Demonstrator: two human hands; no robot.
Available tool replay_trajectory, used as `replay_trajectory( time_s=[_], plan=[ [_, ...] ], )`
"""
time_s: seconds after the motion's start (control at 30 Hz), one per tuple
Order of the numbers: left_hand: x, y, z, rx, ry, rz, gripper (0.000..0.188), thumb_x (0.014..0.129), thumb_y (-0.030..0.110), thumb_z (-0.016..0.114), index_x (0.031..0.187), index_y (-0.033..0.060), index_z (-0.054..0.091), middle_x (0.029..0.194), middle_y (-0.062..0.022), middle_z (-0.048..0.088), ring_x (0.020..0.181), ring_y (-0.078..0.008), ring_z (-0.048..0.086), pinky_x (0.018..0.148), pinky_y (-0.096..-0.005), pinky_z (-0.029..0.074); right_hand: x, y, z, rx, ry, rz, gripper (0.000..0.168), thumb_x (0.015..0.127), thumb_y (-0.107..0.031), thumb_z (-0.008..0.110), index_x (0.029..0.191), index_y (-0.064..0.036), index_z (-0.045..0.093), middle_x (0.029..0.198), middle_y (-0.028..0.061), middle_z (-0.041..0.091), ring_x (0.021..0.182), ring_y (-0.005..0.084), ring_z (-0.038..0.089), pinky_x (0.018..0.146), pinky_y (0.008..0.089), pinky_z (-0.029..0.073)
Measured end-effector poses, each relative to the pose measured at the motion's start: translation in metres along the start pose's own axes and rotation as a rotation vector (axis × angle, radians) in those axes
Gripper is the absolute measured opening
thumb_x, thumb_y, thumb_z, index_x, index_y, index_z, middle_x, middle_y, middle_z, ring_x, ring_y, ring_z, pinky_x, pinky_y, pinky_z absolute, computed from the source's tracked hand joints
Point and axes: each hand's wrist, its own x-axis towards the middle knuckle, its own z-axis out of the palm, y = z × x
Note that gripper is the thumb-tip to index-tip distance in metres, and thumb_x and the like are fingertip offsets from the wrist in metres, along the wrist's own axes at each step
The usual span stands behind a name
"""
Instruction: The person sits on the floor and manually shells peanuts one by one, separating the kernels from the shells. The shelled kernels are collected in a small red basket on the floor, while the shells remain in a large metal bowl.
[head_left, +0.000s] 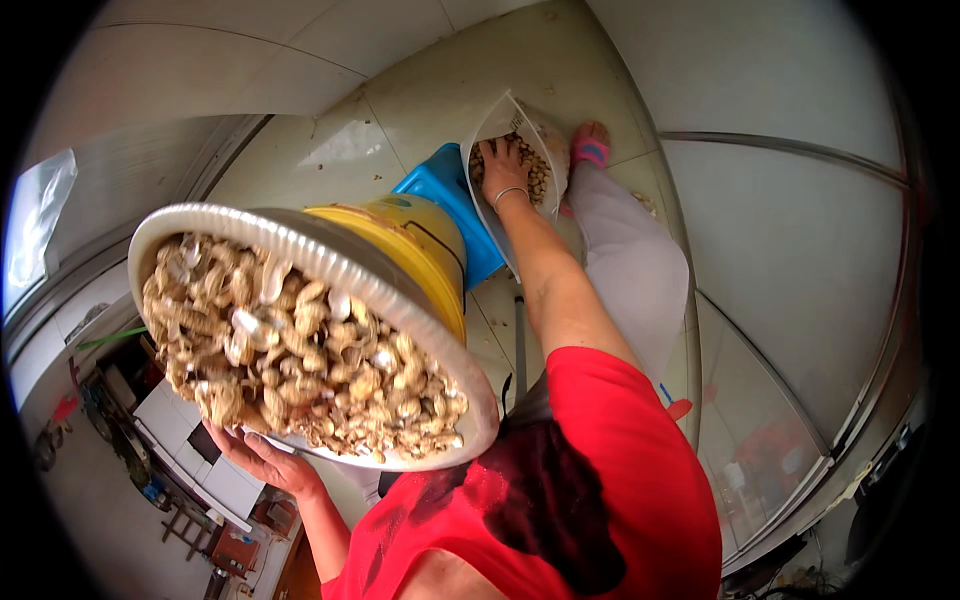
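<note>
A large pale metal basin with a fluted rim holds a heap of peanuts in their shells, some of them split. It sits tilted in the view over a yellow bucket. At the basin's near-left rim is my left hand. Its fingertips meet the edge of the heap, and I cannot tell whether they grip anything. My right hand reaches into an open white bag. Palm down, its fingers spread over small tan nuts inside; what lies under the palm is hidden.
A blue plastic stool stands between bucket and bag. My right foot, in a pink sandal, is beside the bag. Bits of shell dot the tiled floor. Pale cabinet doors line the right side. A dark pole lies below the stool.
</note>
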Motion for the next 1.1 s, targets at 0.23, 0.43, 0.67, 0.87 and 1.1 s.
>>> replay_trajectory(
  time_s=[0.23, 0.43, 0.67, 0.87, 1.1],
  plan=[
    [-0.025, -0.04, -0.007, -0.082, 0.041, -0.058, 0.055, 0.102, 0.022, 0.045, 0.148, -0.0016, 0.025, 0.152, -0.0147, 0.03, 0.135, -0.0245, 0.036, 0.111, -0.0384, 0.027, 0.018, 0.006, 0.021, -0.23, -0.004, -0.104, 0.048, 0.086, -0.015, 0.056, 0.133, -0.014, 0.047, 0.132, 0.008, 0.046, 0.124, 0.0282, 0.04, 0.099, 0.0581, 0.034],
    [-0.037, -0.055, -0.014, -0.165, 0.065, -0.154, 0.06, 0.1, 0.021, 0.051, 0.149, -0.0008, 0.024, 0.148, -0.014, 0.037, 0.13, -0.0245, 0.041, 0.11, -0.0396, 0.03, 0.008, 0.026, 0.025, -0.257, -0.092, -0.287, 0.04, 0.085, -0.016, 0.057, 0.125, -0.012, 0.051, 0.121, 0.0092, 0.051, 0.118, 0.0299, 0.046, 0.098, 0.0539, 0.038],
    [-0.018, -0.033, 0.001, -0.099, 0.052, -0.092, 0.062, 0.1, 0.022, 0.05, 0.151, 0.0015, 0.022, 0.154, -0.0141, 0.03, 0.137, -0.024, 0.035, 0.113, -0.0396, 0.026, -0.024, 0.04, 0.022, -0.194, -0.035, -0.288, 0.035, 0.087, -0.016, 0.054, 0.122, -0.017, 0.053, 0.121, 0.0146, 0.05, 0.113, 0.0348, 0.052, 0.084, 0.0477, 0.052],
    [-0.013, -0.021, 0.012, -0.137, 0.097, -0.144, 0.057, 0.102, 0.022, 0.045, 0.15, -0.0003, 0.024, 0.154, -0.0146, 0.03, 0.137, -0.0247, 0.035, 0.114, -0.0397, 0.025, -0.02, 0.051, 0.032, -0.071, -0.078, -0.221, 0.033, 0.087, -0.018, 0.056, 0.119, -0.02, 0.055, 0.115, 0.0181, 0.055, 0.094, 0.0382, 0.062, 0.08, 0.0478, 0.053],
    [-0.008, -0.031, -0.001, 0.012, 0.058, -0.095, 0.046, 0.103, 0.017, 0.039, 0.144, -0.0047, 0.033, 0.15, -0.0182, 0.034, 0.135, -0.026, 0.037, 0.112, -0.0377, 0.027, 0.01, 0.049, 0.019, 1.188, -0.135, 0.485, 0.018, 0.093, -0.019, 0.055, 0.11, -0.012, 0.055, 0.072, 0.0068, 0.058, 0.06, 0.0202, 0.058, 0.042, 0.0334, 0.042]
  ],
)
